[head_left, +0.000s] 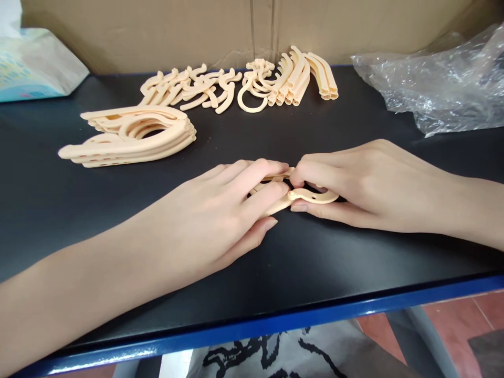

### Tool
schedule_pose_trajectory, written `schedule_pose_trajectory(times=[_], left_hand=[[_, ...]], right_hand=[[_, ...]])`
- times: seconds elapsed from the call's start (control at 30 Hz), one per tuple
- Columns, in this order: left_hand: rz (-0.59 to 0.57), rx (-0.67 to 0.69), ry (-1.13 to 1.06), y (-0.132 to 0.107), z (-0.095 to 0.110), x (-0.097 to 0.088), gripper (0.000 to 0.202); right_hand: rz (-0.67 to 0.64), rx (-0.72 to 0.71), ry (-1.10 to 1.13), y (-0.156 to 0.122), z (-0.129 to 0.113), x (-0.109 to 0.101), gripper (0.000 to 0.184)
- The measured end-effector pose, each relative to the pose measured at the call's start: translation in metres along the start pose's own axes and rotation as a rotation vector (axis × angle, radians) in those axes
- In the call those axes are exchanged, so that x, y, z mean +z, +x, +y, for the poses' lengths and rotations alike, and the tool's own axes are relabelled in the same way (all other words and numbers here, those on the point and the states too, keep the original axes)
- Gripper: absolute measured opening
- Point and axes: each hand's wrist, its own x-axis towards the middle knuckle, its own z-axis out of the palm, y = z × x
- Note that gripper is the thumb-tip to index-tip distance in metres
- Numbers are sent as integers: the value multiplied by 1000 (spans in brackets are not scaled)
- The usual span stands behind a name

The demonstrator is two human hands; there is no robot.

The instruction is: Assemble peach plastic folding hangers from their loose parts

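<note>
Between my two hands lies a cream plastic folding hanger [280,205], low over the black table. My left hand [232,210] covers its left part, fingers curled over the top and thumb along the near side. On the right, my right hand [346,184] pinches a curved hook piece [321,197] where it meets the hanger's middle. Much of the hanger is hidden beneath my fingers. Behind my left hand sits a stack of folded cream hangers [134,136].
Loose hook-shaped parts [189,86] and curved arm pieces [293,76] lie along the back of the black table [220,304]. A tissue pack [39,65] stands at the back left, a crumpled clear plastic bag [437,84] at the back right. The table has a blue front edge [252,328].
</note>
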Motion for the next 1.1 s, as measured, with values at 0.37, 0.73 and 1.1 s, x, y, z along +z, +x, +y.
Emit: schedule_pose_trajectory(times=[0.37, 0.73, 1.1], left_hand=[[-55, 25, -25, -5, 1, -4, 52], [8, 59, -27, -7, -1, 3, 49], [111, 90, 56, 0, -3, -1, 23]], right_hand=[[-89, -128, 253, -8, -18, 3, 21], [8, -75, 448, -4, -16, 3, 17], [284, 38, 210, -1, -13, 0, 20]])
